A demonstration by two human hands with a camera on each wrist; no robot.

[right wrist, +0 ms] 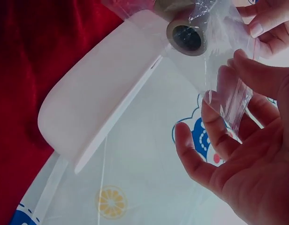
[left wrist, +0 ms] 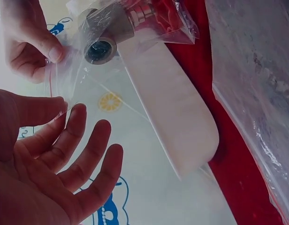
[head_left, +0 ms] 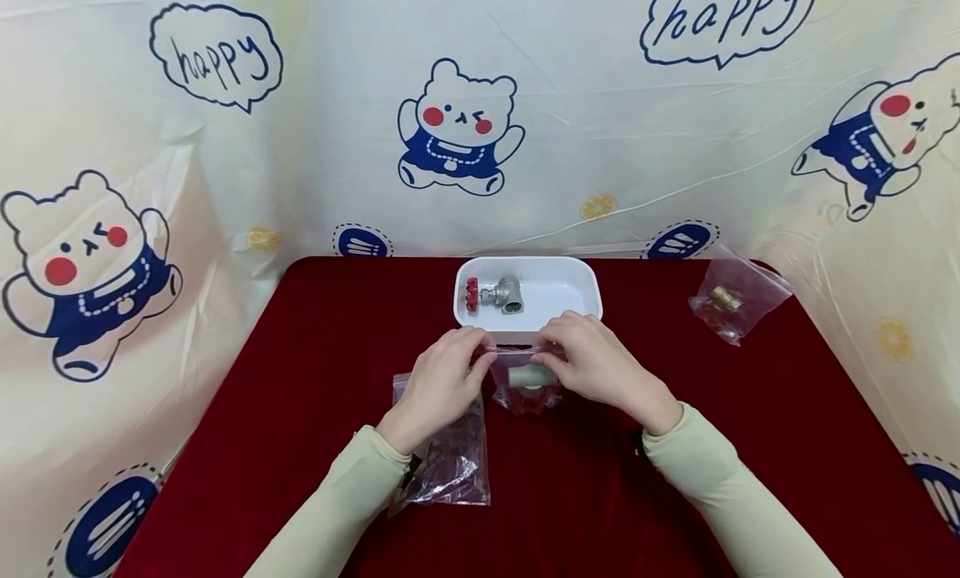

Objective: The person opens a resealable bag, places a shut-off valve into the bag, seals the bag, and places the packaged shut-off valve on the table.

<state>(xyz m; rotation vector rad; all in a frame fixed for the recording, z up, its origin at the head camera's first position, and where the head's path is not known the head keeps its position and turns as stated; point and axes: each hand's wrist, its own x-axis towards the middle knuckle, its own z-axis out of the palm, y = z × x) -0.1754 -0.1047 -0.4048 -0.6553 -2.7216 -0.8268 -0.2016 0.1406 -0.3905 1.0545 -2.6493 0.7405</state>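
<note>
Between both hands hangs a clear zip bag [head_left: 517, 359] with a grey metal valve [head_left: 531, 376] inside, its red handwheel [left wrist: 168, 16] showing in the left wrist view. My left hand [head_left: 442, 376] pinches the bag's left top corner between thumb and index finger, the other fingers spread. At the opposite top corner, my right hand [head_left: 600, 363] pinches the bag's edge. Just beyond the hands stands a white tray [head_left: 558, 299]. In its left half lies another grey valve [head_left: 510, 295] with a red handwheel [head_left: 472, 295].
A larger clear plastic bag [head_left: 457, 470] lies on the red cloth [head_left: 315, 345] beneath my left wrist. At the far right, another zip bag [head_left: 753, 299] holds a brass fitting [head_left: 725, 299]. A printed curtain [head_left: 555, 87] surrounds the table's back and sides.
</note>
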